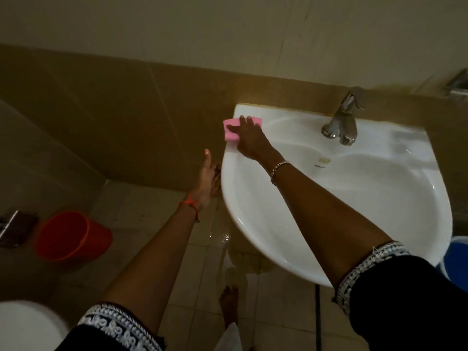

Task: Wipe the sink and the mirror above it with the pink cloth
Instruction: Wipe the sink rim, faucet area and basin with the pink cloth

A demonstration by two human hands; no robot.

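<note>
A white wall-hung sink fills the right half of the view, with a metal tap at its back rim. My right hand presses a folded pink cloth flat on the sink's back left corner, fingers spread over it. Beside the sink's left edge, my left hand hangs relaxed, thumb up, holding nothing; whether its fingers touch the rim is unclear. No mirror is in view.
An orange bucket stands on the tiled floor at left, a blue container at the right edge. Water glistens on the floor under the sink. My bare foot is below. A white rounded fixture fills the bottom left corner.
</note>
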